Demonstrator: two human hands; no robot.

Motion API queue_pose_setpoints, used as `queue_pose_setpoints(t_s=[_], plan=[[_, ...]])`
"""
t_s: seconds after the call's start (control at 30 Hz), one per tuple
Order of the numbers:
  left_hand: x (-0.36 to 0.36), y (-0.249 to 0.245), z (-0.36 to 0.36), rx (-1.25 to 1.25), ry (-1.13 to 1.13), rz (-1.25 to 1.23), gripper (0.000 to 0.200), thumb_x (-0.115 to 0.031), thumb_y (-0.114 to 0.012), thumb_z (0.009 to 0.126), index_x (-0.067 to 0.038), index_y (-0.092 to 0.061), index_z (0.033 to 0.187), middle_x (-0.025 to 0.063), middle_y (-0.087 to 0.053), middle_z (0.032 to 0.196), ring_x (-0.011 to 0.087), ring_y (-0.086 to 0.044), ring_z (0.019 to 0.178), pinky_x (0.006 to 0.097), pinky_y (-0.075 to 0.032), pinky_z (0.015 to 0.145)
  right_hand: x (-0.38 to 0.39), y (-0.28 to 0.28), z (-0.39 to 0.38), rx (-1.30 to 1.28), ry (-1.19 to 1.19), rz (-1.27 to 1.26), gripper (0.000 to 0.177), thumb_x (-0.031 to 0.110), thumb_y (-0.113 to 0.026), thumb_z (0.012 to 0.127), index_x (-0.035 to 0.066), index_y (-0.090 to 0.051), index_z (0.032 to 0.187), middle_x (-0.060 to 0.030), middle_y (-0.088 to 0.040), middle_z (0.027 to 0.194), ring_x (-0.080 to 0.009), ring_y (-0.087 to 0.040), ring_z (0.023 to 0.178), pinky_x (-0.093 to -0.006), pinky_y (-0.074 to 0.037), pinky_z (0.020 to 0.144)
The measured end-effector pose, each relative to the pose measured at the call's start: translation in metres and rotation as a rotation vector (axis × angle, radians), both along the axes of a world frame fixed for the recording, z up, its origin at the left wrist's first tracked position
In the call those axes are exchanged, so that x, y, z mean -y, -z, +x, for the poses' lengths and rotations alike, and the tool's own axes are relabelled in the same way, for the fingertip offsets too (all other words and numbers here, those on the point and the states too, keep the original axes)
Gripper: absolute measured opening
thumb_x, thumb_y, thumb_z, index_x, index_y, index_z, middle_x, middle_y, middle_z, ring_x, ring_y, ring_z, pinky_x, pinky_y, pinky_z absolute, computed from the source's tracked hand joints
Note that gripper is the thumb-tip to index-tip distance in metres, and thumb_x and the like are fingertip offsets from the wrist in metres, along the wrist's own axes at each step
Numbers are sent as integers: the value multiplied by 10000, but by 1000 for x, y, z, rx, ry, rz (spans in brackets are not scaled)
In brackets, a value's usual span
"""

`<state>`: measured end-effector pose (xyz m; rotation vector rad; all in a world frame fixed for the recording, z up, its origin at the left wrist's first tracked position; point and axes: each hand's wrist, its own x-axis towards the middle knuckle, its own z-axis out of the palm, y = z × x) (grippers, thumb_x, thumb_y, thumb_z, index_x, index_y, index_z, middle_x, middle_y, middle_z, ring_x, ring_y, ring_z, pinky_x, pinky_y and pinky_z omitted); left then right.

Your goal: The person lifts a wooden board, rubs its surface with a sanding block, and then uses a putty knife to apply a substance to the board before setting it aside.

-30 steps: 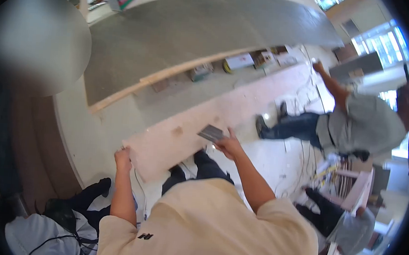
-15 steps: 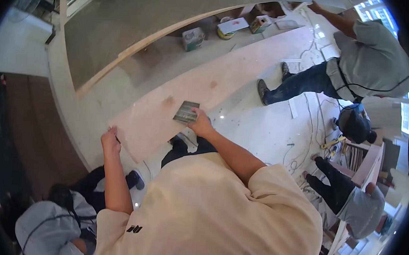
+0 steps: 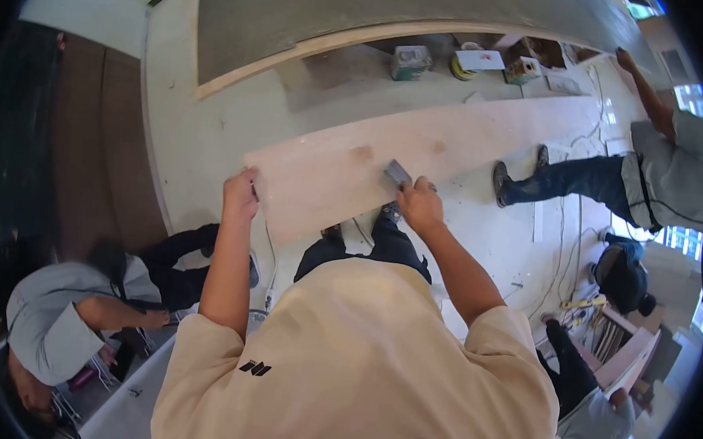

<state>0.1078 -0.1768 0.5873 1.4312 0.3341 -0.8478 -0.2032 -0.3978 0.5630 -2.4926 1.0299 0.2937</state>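
Note:
A long, pale pinkish board [image 3: 314, 176] stretches from my left hand toward the far right, with two brownish smudges on its face. My left hand [image 3: 241, 194] is closed on the board's left end, fingers at its edge. In my right hand [image 3: 423, 204] is a flat grey scraper [image 3: 398, 172], gripped with its blade tilted over the middle of the board, to the right of the nearer smudge. My own legs show below the board's near edge.
A grey-topped bench [image 3: 342, 7] with a wooden edge runs along the back, boxes [image 3: 411, 62] and a yellow tub [image 3: 462, 68] beneath it. One person [image 3: 673, 160] stands at right, another [image 3: 76, 306] bends at lower left, and others work at lower right. Cables [image 3: 566, 243] trail over the floor.
The view has turned, so the bench and board sit further right. My right hand has tipped the scraper from lying broad-side to a steeper angle. My left hand stays at the board's end.

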Motion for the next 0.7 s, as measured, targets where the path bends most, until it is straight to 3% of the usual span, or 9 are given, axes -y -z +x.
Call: queue_pose_setpoints(t_s=[0.03, 0.13, 0.3, 0.37, 0.43, 0.53, 0.63, 0.7], plan=[[-1, -4, 0, -28, -5, -5, 231, -142, -540, 879, 31, -564, 1031, 99, -601, 949, 223, -593, 858, 347, -501, 745, -2, 9, 2, 53, -37, -113, 341, 177, -531, 836, 80, -549, 1162, -203, -567, 987, -393, -571, 940, -456, -485, 785], [-7, -13, 2, -80, -24, -52, 291, -231, -516, 902, 3, -562, 1069, 91, -593, 977, 217, -575, 891, 357, -480, 784, -2, 12, 16, 85, 50, -4, 310, 78, -509, 788, 57, -583, 1088, -198, -548, 978, -396, -558, 937, -450, -478, 796], [-5, -9, 5, -113, -9, -131, 399, -350, -466, 929, -2, -542, 1110, 96, -577, 1015, 210, -553, 928, 351, -446, 817, -35, 17, 60, 228, -17, -143, 402, 19, -492, 740, 30, -538, 1139, -183, -540, 1031, -379, -531, 988, -440, -462, 828], [-9, -10, 3, -120, 15, -163, 472, -417, -444, 934, 5, -530, 1129, 103, -569, 1035, 214, -542, 953, 353, -428, 845, -76, -5, 101, 329, -199, 15, 470, 25, -489, 741, 31, -493, 1211, -173, -532, 1117, -368, -525, 1031, -448, -445, 848], [-11, -11, -1, -141, -7, -178, 540, -472, -423, 929, 15, -522, 1141, 108, -561, 1046, 218, -532, 961, 355, -417, 862, -115, -28, 141, 394, -495, -263, 510, 67, -486, 770, 13, -441, 1275, -158, -504, 1228, -339, -532, 1084, -476, -442, 842], [-8, -17, -2, -139, -14, -192, 596, -515, -402, 925, 27, -524, 1142, 106, -561, 1037, 209, -525, 951, 337, -410, 848, -100, -15, 188, 321, -364, -302, 459, 143, -497, 799, 6, -474, 1236, -134, -523, 1168, -306, -576, 997, -477, -466, 774], [-14, -10, -5, -146, -12, -180, 631, -537, -391, 922, 35, -516, 1158, 104, -556, 1048, 208, -518, 957, 330, -403, 858, -52, -13, 179, 150, -206, -200, 451, 163, -483, 815, 9, -479, 1239, -129, -533, 1156, -297, -573, 1008, -471, -465, 773], [-11, -4, -3, -150, -13, -203, 659, -554, -380, 918, 38, -499, 1182, 108, -547, 1075, 218, -511, 984, 344, -393, 887, -68, -17, 179, 133, -255, -194, 452, 161, -475, 822, 12, -479, 1249, -136, -534, 1166, -311, -565, 1018, -454, -467, 795]])
